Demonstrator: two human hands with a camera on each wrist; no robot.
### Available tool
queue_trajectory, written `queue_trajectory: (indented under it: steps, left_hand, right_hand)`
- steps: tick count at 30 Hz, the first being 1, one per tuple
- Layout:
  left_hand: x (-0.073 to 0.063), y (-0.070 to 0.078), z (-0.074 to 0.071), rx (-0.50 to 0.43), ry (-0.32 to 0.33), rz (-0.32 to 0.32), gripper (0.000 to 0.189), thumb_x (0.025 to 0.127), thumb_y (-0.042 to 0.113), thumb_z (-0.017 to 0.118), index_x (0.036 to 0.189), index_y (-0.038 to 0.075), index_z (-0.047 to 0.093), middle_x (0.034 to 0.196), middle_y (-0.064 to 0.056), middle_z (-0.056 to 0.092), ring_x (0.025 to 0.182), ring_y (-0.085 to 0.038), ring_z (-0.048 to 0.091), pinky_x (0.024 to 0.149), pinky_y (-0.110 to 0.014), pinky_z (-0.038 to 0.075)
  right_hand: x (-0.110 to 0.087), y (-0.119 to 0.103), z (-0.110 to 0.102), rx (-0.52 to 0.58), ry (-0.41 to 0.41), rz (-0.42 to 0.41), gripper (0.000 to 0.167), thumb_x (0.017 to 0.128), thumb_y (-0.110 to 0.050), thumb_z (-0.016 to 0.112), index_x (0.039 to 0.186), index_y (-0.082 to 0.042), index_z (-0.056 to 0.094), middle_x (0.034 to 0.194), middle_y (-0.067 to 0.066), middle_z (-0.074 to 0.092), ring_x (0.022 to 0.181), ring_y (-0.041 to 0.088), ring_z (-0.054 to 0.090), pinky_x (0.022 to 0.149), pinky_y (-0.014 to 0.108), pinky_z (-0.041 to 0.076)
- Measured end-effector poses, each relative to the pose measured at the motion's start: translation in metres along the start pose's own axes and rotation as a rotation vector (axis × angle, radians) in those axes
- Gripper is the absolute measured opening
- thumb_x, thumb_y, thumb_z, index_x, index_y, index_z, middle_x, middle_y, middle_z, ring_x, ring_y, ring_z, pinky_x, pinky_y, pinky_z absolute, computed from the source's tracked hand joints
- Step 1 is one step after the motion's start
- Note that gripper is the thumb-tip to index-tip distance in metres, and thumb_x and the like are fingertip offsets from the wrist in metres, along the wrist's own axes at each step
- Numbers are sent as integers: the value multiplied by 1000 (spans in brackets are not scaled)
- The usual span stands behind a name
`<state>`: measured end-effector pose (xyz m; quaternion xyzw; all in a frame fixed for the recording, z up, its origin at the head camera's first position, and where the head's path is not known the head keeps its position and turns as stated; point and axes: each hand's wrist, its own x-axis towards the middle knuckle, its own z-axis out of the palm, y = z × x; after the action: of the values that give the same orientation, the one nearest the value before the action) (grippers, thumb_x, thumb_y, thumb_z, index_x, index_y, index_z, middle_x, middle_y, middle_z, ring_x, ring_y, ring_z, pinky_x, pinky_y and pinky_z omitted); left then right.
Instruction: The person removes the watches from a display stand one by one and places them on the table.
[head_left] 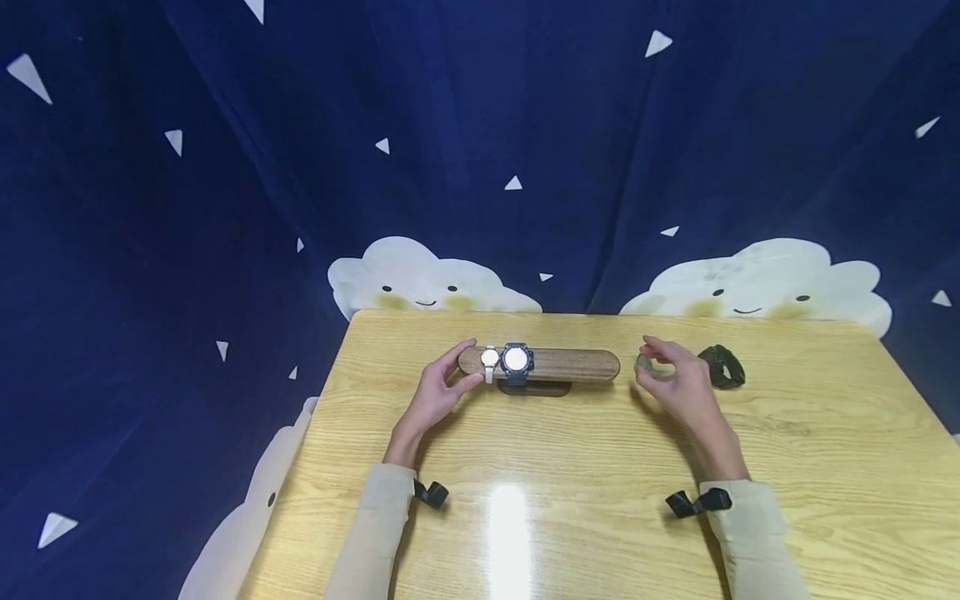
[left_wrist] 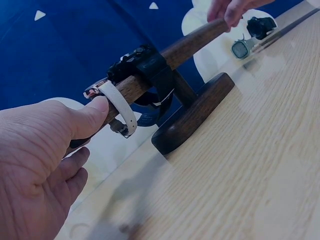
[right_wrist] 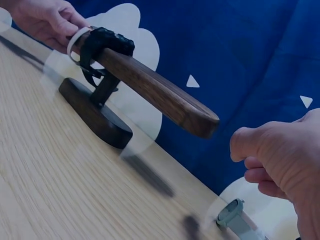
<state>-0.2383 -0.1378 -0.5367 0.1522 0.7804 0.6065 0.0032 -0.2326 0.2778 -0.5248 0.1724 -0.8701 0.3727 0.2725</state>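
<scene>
A dark wooden watch stand (head_left: 573, 365) has a horizontal bar on a short post and an oval base. My left hand (head_left: 437, 390) grips the bar's left end, thumb beside the white-strapped watch (head_left: 490, 359). Next to that watch, a bulky dark watch (head_left: 516, 359) is fastened around the bar. Off the bar's right end, my right hand (head_left: 686, 387) hovers with thumb and fingers apart and holds nothing. Below it on the table, a pale green square-faced watch (right_wrist: 230, 214) shows in the right wrist view; the head view has it partly hidden behind the fingers.
A black watch (head_left: 723, 367) lies on the wooden table (head_left: 600, 467) to the right of my right hand. Behind the table's far edge hangs a dark blue curtain (head_left: 465, 108) with white triangles and clouds. Each forearm wears a black strap (head_left: 697, 502).
</scene>
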Motion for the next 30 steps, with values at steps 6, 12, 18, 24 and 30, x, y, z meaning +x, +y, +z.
queue_trajectory:
  steps: [6,12,18,24,30]
  left_hand:
    - [0,1,0,-2,-5,4,63,95,8,74,154,14,52,160,-12,48,149,-31,43,124,-41,33]
    - [1,0,1,-37,-14,2,64,95,5,73,155,6,49,162,-12,45,149,-29,42,124,-36,34]
    - [1,0,0,-58,-17,17,65,95,4,73,155,4,48,163,-14,43,150,-32,41,124,-40,33]
    - [1,0,0,-46,-20,5,65,96,4,72,156,6,47,162,-13,44,150,-31,42,124,-38,34]
    - [0,1,0,-43,-28,-19,66,96,4,72,157,5,45,162,-12,45,149,-29,43,122,-34,35]
  right_hand:
    - [0,-9,6,47,-51,-15,42,80,10,78,121,7,72,110,21,77,94,41,74,93,2,45]
    - [1,-16,10,78,-107,-27,45,81,9,76,125,5,72,116,20,76,106,40,71,96,3,45]
    - [0,-23,13,112,-181,17,49,82,6,75,131,1,70,126,20,73,117,41,67,100,2,37]
    - [-3,-28,22,141,-233,67,56,85,-7,86,137,-1,66,136,20,68,126,40,64,108,28,51]
    - [-4,-32,28,184,-237,101,62,86,-15,88,142,-5,64,141,21,64,130,41,60,106,58,50]
